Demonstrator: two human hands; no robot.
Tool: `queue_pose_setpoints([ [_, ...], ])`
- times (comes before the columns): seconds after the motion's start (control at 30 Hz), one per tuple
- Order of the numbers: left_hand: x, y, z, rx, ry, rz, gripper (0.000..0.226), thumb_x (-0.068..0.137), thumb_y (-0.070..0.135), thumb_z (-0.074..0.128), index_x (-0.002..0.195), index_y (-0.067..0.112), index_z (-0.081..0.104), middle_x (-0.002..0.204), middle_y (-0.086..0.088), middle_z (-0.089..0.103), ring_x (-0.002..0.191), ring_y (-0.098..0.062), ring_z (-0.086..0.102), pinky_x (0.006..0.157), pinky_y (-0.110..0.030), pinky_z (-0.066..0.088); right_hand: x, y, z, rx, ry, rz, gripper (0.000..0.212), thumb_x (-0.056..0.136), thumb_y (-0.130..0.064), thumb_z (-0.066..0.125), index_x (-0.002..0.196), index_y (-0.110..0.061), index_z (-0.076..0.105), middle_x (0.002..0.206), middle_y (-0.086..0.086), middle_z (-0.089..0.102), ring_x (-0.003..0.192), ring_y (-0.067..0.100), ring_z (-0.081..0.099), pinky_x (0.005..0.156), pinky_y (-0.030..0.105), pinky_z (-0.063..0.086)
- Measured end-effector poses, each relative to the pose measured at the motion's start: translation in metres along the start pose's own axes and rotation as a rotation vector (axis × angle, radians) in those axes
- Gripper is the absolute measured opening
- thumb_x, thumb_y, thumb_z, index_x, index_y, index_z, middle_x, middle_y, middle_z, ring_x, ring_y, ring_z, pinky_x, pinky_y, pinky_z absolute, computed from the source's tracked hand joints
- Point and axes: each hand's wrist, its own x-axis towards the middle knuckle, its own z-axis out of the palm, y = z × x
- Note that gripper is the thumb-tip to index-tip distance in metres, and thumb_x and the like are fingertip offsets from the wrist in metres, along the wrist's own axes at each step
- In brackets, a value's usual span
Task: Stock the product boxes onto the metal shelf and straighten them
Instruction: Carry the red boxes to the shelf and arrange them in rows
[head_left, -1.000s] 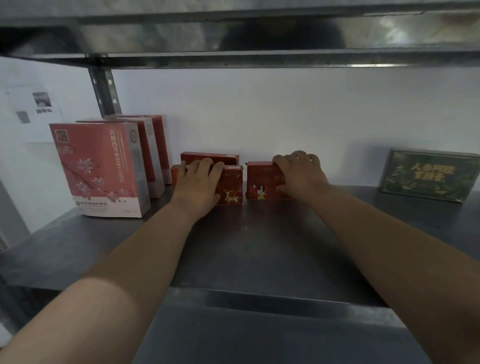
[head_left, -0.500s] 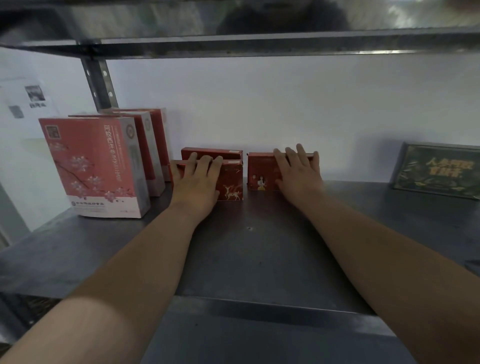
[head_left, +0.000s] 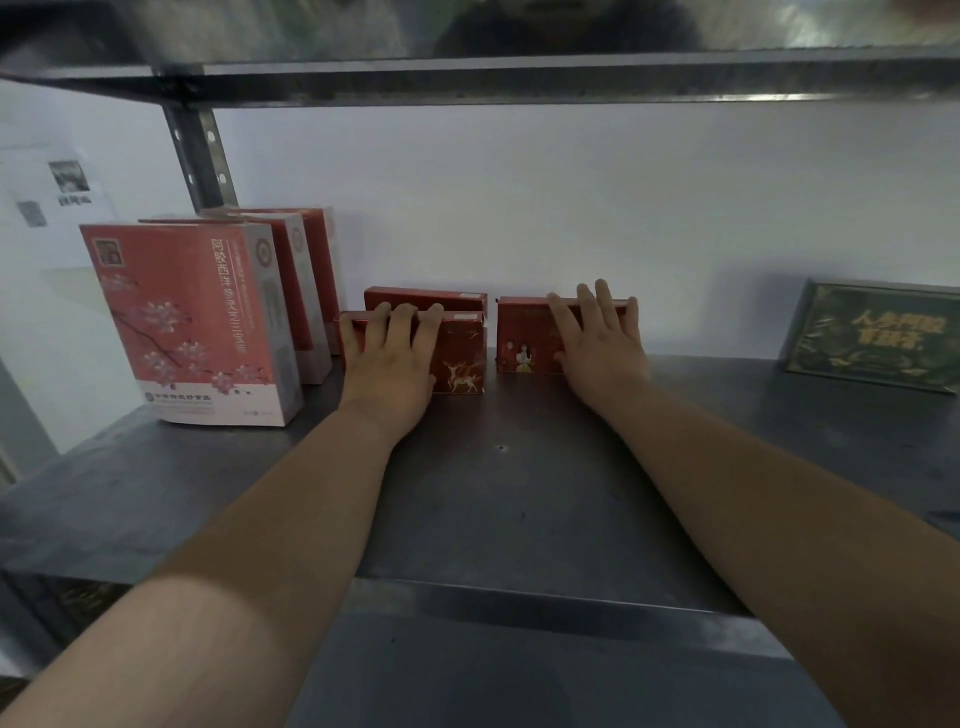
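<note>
Small red boxes stand at the back of the metal shelf (head_left: 493, 499). My left hand (head_left: 392, 353) lies flat against the front of the red box with a gold deer (head_left: 462, 358), its straight fingertips reaching the box's top edge. A second red box (head_left: 426, 300) stands right behind that one. My right hand (head_left: 597, 343) presses with straight, spread fingers on the front of the red box with a small figure (head_left: 522, 332), covering its right half. A narrow gap separates the deer box from the figure box.
Three tall pink-red boxes (head_left: 192, 322) stand in a row at the left, by the shelf upright (head_left: 197, 156). A dark green box (head_left: 878, 335) leans on the white wall at the right. The upper shelf (head_left: 519, 78) hangs low overhead.
My right hand has uncurled from a grip on the figure box to flat, straight fingers against its front. That box sits farther back, near the wall. The left hand has stayed put.
</note>
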Motion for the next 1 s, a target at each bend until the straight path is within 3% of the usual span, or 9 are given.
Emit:
queue_pose_setpoints([
  [0.17, -0.002, -0.002, -0.003, -0.041, -0.027, 0.011, 0.090, 0.089, 0.041, 0.063, 0.158, 0.027, 0.006, 0.160, -0.012, 0.019, 0.150, -0.037, 0.010, 0.119, -0.064, 0.004, -0.007, -0.001, -0.004, 0.041, -0.012, -0.016, 0.083, 0.098, -0.038, 0.049, 0.162, -0.024, -0.002, 0.169, 0.015, -0.005, 0.155, 0.036, -0.011, 0.122, 0.061, -0.002],
  [0.23, -0.006, -0.003, -0.006, -0.070, -0.033, 0.003, 0.090, 0.088, 0.041, 0.063, 0.157, 0.028, 0.008, 0.161, -0.013, 0.016, 0.150, -0.037, 0.008, 0.120, -0.062, 0.005, -0.015, -0.002, -0.010, 0.068, 0.022, -0.053, 0.082, 0.094, -0.037, 0.052, 0.162, -0.022, 0.008, 0.169, 0.015, 0.000, 0.156, 0.036, -0.006, 0.123, 0.060, 0.002],
  [0.33, -0.015, 0.002, -0.021, -0.123, 0.051, 0.027, 0.076, 0.087, 0.033, 0.063, 0.152, 0.021, 0.025, 0.151, -0.017, 0.029, 0.139, -0.038, 0.029, 0.116, -0.055, 0.030, -0.025, -0.003, -0.030, 0.157, 0.085, -0.165, 0.063, 0.090, -0.032, 0.059, 0.150, -0.015, 0.044, 0.157, 0.016, 0.037, 0.148, 0.038, 0.030, 0.120, 0.055, 0.025],
  [0.4, -0.023, 0.008, -0.039, -0.219, 0.083, 0.087, 0.057, 0.088, 0.027, 0.061, 0.141, 0.017, 0.041, 0.135, -0.014, 0.045, 0.118, -0.033, 0.048, 0.095, -0.048, 0.050, -0.035, -0.002, -0.048, 0.236, -0.012, -0.219, 0.048, 0.091, -0.029, 0.059, 0.137, -0.015, 0.058, 0.138, 0.011, 0.056, 0.130, 0.033, 0.052, 0.109, 0.046, 0.042],
  [0.47, -0.033, 0.015, -0.056, -0.306, -0.093, 0.149, 0.039, 0.094, 0.034, 0.057, 0.130, 0.021, 0.049, 0.122, -0.006, 0.054, 0.103, -0.024, 0.058, 0.082, -0.042, 0.054, -0.056, -0.005, -0.064, 0.299, -0.175, -0.210, 0.045, 0.094, -0.036, 0.058, 0.136, -0.021, 0.059, 0.134, 0.005, 0.059, 0.124, 0.026, 0.056, 0.106, 0.042, 0.046],
  [0.6, -0.069, 0.030, -0.064, -0.319, -0.550, 0.256, 0.057, 0.092, 0.064, 0.048, 0.138, 0.031, 0.050, 0.132, 0.004, 0.050, 0.116, -0.018, 0.053, 0.098, -0.041, 0.048, -0.120, -0.009, -0.087, 0.326, -0.520, -0.157, 0.056, 0.100, -0.056, 0.047, 0.151, -0.034, 0.042, 0.156, -0.004, 0.043, 0.137, 0.019, 0.045, 0.115, 0.039, 0.036],
  [0.8, -0.123, 0.062, -0.087, -0.327, -0.577, 0.372, 0.073, 0.095, 0.069, 0.029, 0.156, 0.030, 0.026, 0.165, 0.000, 0.021, 0.149, -0.028, 0.021, 0.120, -0.051, 0.021, -0.211, -0.014, -0.116, 0.361, -0.458, -0.043, 0.060, 0.103, -0.057, 0.037, 0.158, -0.033, 0.032, 0.166, -0.001, 0.027, 0.152, 0.018, 0.024, 0.123, 0.033, 0.019],
  [0.93, -0.172, 0.091, -0.104, -0.204, -0.551, 0.467, 0.073, 0.100, 0.061, 0.019, 0.159, 0.024, -0.004, 0.168, 0.002, -0.007, 0.154, -0.025, -0.008, 0.124, -0.046, 0.001, -0.285, -0.016, -0.125, 0.253, -0.399, -0.045, 0.074, 0.099, -0.064, 0.035, 0.162, -0.034, 0.012, 0.171, -0.003, 0.008, 0.157, 0.019, 0.005, 0.127, 0.040, 0.006],
  [1.0, -0.196, 0.100, -0.109, -0.151, -0.514, 0.500, 0.075, 0.101, 0.058, 0.019, 0.157, 0.022, -0.015, 0.166, 0.003, -0.018, 0.152, -0.022, -0.019, 0.123, -0.045, -0.007, -0.325, -0.017, -0.122, 0.219, -0.266, -0.043, 0.077, 0.094, -0.057, 0.047, 0.161, -0.032, 0.019, 0.170, 0.003, 0.012, 0.157, 0.025, 0.007, 0.126, 0.046, 0.009],
])
